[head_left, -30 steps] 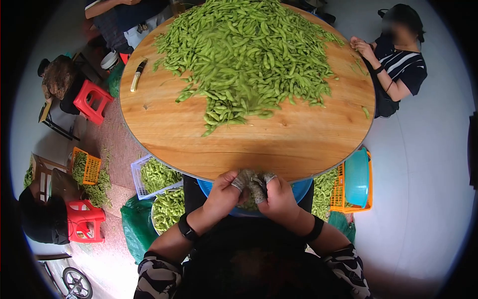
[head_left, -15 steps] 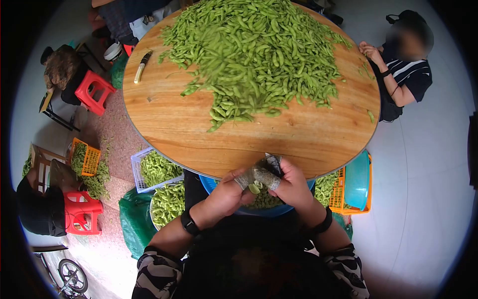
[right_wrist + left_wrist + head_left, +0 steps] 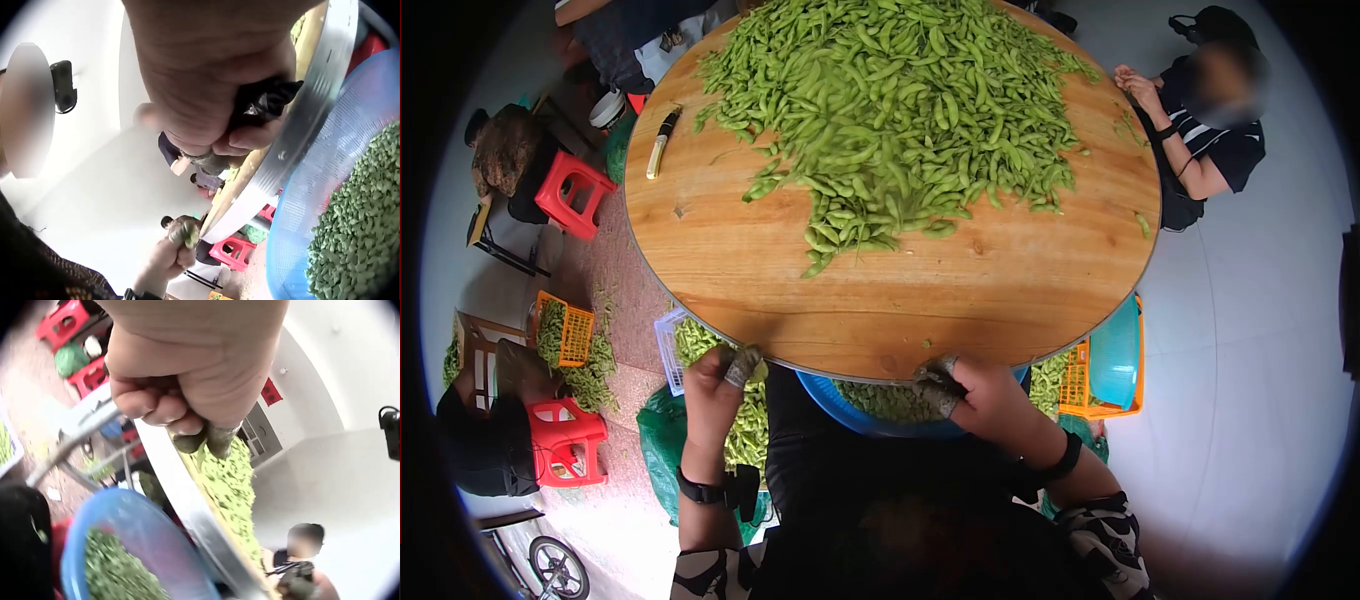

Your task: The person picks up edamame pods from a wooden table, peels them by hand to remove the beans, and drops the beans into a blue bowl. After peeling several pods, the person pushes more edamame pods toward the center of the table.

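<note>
My left hand (image 3: pixel 712 395) pinches a small green soybean pod (image 3: pixel 193 237) between thumb and finger, whose tips have grey wraps. That hand is at the left of the table's near edge, above pods beside my leg. Over the right rim of a blue basin (image 3: pixel 825 405) is my right hand (image 3: pixel 990 395), also grey-wrapped at thumb and finger. Its fingers curl round a shiny black piece (image 3: pixel 265 100) of unclear kind, seen in the right wrist view. Shelled green beans (image 3: pixel 359 225) fill the basin's bottom. A large heap of soybean pods (image 3: pixel 900 120) covers the table's far part.
The round wooden table (image 3: pixel 730 240) has a metal rim. A folding knife (image 3: pixel 663 143) lies at its left. A person (image 3: pixel 1210 120) sits at the right. Orange crate (image 3: pixel 1077 385) with a teal basin (image 3: pixel 1115 350), a white crate (image 3: pixel 668 355) and red stools (image 3: pixel 572 195) stand around.
My hands were together over the basin, with an opened pod between them half a second ago. Now they are apart: the left has moved far left, the right stays near the basin.
</note>
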Demonstrator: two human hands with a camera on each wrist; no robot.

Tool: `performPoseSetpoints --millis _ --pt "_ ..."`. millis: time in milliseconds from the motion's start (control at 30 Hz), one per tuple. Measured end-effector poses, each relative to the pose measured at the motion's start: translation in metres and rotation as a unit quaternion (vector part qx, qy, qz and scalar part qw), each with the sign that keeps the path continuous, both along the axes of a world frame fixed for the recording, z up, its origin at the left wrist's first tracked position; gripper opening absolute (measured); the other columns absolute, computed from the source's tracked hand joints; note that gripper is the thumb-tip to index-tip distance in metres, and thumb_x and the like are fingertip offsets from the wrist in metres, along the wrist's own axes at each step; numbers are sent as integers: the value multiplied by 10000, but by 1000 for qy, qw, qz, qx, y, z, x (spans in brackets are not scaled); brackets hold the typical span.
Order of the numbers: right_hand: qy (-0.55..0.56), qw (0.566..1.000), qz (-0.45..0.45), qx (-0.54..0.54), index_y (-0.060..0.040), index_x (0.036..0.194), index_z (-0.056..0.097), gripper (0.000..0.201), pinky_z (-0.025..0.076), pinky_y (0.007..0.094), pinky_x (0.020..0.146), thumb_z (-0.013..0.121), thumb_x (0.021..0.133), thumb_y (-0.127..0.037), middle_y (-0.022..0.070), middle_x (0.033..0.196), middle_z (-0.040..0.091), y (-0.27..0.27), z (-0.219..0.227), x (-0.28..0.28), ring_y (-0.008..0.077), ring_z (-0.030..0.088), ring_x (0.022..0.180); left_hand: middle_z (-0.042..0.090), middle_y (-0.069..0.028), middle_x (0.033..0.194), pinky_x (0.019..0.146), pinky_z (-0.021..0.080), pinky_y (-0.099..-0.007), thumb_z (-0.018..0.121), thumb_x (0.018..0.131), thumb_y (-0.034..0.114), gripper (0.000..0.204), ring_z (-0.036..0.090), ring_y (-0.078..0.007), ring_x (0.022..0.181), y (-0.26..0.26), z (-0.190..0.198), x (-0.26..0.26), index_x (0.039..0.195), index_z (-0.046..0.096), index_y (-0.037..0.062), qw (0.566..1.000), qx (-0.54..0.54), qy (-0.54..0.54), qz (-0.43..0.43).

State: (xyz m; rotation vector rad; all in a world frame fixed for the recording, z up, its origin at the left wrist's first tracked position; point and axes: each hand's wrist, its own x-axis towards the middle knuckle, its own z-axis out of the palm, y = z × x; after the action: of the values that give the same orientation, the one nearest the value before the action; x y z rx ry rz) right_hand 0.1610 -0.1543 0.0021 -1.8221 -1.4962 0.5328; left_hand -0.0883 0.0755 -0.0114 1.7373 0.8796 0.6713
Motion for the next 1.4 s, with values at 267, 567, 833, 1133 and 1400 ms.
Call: performPoseSetpoints --millis 267,567,833,1133,1400 --pt "95 979 -177 45 -15 1050 631 214 521 297 673 681 855 -88 99 838 677 46 19 73 150 627 715 632 -165 696 532 475 -349 759 785 88 167 595 -301 565 30 48 33 767 614 8 951 271 150 16" --pt "-168 931 -324 25 4 1178 581 431 512 425 786 613 889 -314 232 978 659 147 28 233 393 640 902 648 -244 886 719 506 -466 610 915 328 347 615 -452 822 128 48 231 1048 583 9 937 315 129 -79" --pt "248 914 -317 -49 -32 1403 383 715 337 255 438 587 888 -484 -1 660 425 208 48 255 94 390 490 579 -229 1260 992 424 -366 613 852 553 779 553 -322 1190 143 58 343 1394 379 45 986 39 108 -117" --pt "408 889 -199 -63 -52 1304 453 718 245 205 409 598 854 -591 -42 672 369 192 46 242 49 307 476 542 -196 1319 1012 410 -337 752 791 402 862 530 -278 1209 119 57 366 1428 331 2 973 -63 -11 -223" --pt "408 890 -190 -74 -123 1255 483 500 233 187 408 651 898 -429 -66 665 440 123 63 169 25 320 461 605 -202 1215 977 442 -347 767 745 443 849 590 -317 1127 64 59 292 1363 382 7 953 133 29 -271"
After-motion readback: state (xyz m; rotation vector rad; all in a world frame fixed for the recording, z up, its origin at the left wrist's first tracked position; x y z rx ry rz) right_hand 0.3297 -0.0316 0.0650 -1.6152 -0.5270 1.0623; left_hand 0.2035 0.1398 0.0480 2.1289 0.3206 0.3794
